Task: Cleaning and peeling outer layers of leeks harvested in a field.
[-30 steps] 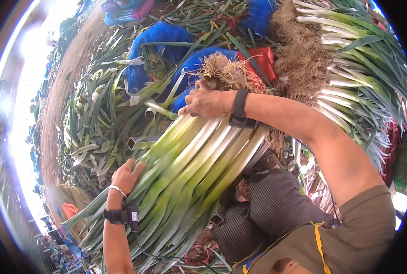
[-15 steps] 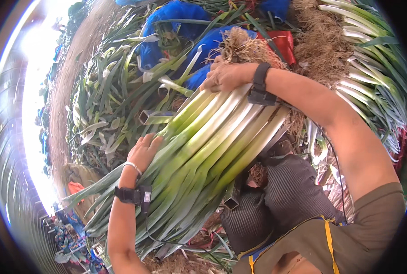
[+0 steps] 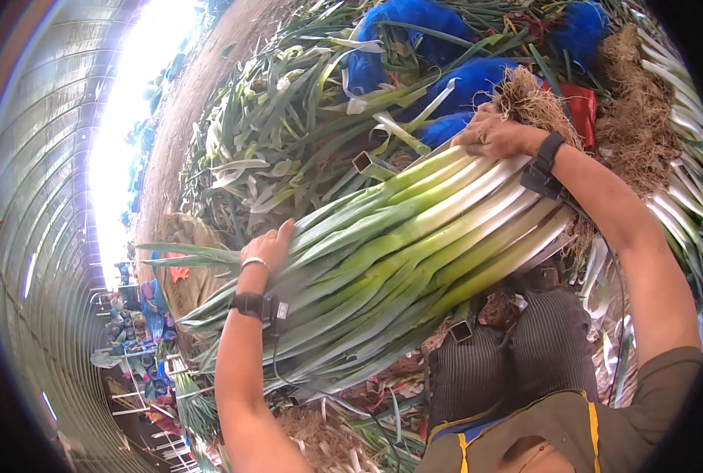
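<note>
A broad row of leeks (image 3: pixel 414 229) lies slantwise in front of me, white stalks toward the upper right and green leaves fanning to the lower left. My right hand (image 3: pixel 493 132) is closed over the white ends at the far edge, just below a tuft of roots (image 3: pixel 533 102). My left hand (image 3: pixel 266 248) rests against the far side of the leaves, its fingers stretched out and thumb apart. Each wrist wears a black strap with a small device. Square metal tube ends (image 3: pixel 462 331) stick out from under the row.
Loose leaves and trimmings (image 3: pixel 269 134) are heaped beyond the row. Blue netting (image 3: pixel 470 87) and a red piece (image 3: pixel 578 109) lie near the roots. More leeks (image 3: pixel 678 102) are stacked at the right, roots inward. A tan sack (image 3: pixel 190 272) stands at the left.
The whole scene has shifted rightward in view as the head turned. My left hand has slid along the leaves toward their tips. My right hand keeps its hold at the root end.
</note>
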Demonstrator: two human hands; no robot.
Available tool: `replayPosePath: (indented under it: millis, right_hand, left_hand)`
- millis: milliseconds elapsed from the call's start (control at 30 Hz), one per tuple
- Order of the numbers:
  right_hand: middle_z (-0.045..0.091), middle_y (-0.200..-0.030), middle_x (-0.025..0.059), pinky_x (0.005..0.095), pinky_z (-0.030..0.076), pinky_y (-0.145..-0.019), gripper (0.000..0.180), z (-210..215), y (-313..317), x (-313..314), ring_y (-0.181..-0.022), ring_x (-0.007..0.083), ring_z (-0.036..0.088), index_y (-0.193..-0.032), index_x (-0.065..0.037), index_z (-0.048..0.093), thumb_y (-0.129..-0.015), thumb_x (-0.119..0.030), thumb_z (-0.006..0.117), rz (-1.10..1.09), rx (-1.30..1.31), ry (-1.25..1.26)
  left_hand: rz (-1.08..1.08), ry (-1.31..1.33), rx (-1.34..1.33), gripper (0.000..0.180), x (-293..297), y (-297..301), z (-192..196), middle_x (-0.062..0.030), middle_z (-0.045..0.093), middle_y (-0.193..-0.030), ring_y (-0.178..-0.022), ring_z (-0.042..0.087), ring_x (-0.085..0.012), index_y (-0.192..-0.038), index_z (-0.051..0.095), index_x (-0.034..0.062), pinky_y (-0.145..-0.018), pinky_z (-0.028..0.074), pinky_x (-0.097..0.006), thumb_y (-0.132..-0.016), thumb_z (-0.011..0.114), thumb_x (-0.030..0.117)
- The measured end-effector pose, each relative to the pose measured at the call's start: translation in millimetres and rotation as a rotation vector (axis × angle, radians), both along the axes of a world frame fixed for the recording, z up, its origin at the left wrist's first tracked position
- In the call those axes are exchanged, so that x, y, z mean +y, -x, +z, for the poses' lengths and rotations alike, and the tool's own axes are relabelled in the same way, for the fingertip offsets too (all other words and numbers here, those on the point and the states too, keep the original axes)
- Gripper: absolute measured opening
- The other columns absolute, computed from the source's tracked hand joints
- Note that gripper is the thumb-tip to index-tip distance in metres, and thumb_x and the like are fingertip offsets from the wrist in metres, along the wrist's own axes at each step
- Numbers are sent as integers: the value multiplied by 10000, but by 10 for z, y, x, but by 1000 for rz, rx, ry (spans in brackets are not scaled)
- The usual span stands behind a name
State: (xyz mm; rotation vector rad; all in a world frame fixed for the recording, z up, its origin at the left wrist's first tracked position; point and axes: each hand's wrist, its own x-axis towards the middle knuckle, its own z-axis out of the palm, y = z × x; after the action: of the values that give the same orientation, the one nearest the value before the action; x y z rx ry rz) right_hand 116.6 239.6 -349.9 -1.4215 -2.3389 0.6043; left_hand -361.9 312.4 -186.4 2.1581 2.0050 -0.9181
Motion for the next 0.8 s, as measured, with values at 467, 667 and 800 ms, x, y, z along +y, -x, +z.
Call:
replayPosePath:
  millis: [467, 667, 800]
  right_hand:
    - [653, -997, 30, 377, 232, -970, 305, 83, -3, -70, -984, 191, 494, -1211, -208, 649, -921, -277, 585, -42, -18, 8]
    - [650, -986, 28, 341, 258, -913, 327, 24, -152, -113, -957, 175, 501, -1216, -159, 639, -924, -290, 574, -30, 52, -18]
    - [628, -1179, 63, 484, 224, -1059, 436, 184, 98, -8, -1195, 273, 472, -1279, -293, 598, -953, -518, 417, -13, -86, 156]
  left_hand:
    - [-265, -40, -409, 531, 33, 769, -593, -114, 539, -1307, -1172, 471, -365, -1330, 489, 165, -1020, 349, -443, -988, 281, 515]
    - [-389, -41, -345, 452, 135, 642, -710, -80, 514, -1330, -1169, 466, -328, -1352, 463, 156, -1014, 356, -420, -1005, 300, 395]
    - [-478, 5, -269, 471, 115, 966, -539, -106, 509, -1337, -1175, 473, -337, -1355, 473, 172, -998, 373, -438, -989, 305, 418]
